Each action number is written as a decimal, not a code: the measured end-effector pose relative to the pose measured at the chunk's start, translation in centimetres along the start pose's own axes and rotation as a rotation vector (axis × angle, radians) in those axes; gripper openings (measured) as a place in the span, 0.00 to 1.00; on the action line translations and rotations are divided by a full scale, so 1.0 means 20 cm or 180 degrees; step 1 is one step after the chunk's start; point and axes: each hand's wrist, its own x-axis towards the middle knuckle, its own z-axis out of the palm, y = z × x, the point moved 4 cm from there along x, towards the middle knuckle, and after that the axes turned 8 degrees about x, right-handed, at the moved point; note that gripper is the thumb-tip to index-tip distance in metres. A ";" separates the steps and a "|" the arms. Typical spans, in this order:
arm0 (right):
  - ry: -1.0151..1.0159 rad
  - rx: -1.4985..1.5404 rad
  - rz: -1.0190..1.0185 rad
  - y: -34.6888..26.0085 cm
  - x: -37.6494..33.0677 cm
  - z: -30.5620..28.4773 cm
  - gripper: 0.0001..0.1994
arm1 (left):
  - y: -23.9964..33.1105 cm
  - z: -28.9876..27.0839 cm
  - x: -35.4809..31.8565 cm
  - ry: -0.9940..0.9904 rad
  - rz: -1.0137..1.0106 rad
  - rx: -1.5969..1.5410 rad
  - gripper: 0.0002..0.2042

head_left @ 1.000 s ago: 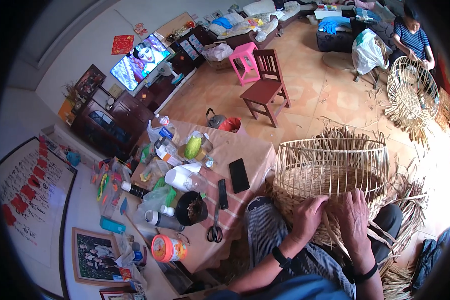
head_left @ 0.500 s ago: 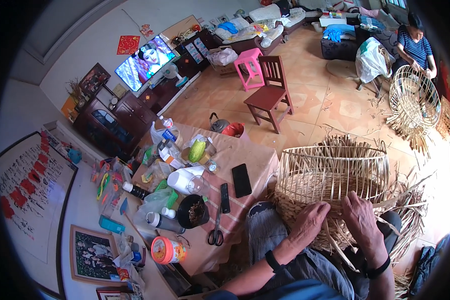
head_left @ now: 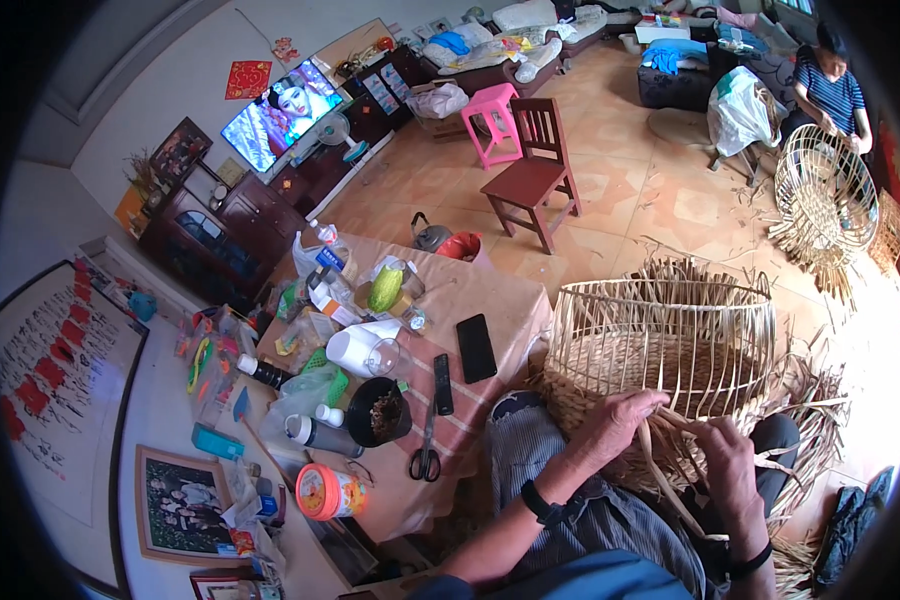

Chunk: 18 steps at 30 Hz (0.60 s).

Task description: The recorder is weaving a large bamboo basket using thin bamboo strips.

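A half-woven straw basket (head_left: 610, 385) rests against my lap, its lower wall tightly woven and its upper ribs bare inside a rim. At its near wall, my left hand (head_left: 625, 425) is closed in a pinch on a straw strip (head_left: 652, 455) that hangs down over my knees. My right hand (head_left: 727, 460) sits just to the right, fingers curled round a strand by the basket wall; the exact grip is partly hidden. Loose straw ends (head_left: 810, 400) stick out on the basket's right side.
Left of me a cloth-covered table (head_left: 510, 290) carries scissors (head_left: 426, 450), a phone (head_left: 477, 348), a remote (head_left: 443, 384), a black bowl (head_left: 380, 412) and bottles. Ahead stands a wooden chair (head_left: 530, 185). At far right another person (head_left: 830, 95) works on a second basket (head_left: 825, 190).
My right hand has moved down and a little right from the basket wall and turned. My left hand has shifted slightly up and right. The view has tilted slightly.
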 end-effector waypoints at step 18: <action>0.0001 -0.0972 0.0401 -0.18 0.05 0.27 0.21 | 0.01 -0.07 0.14 -0.0938 -0.0119 -0.0074 0.10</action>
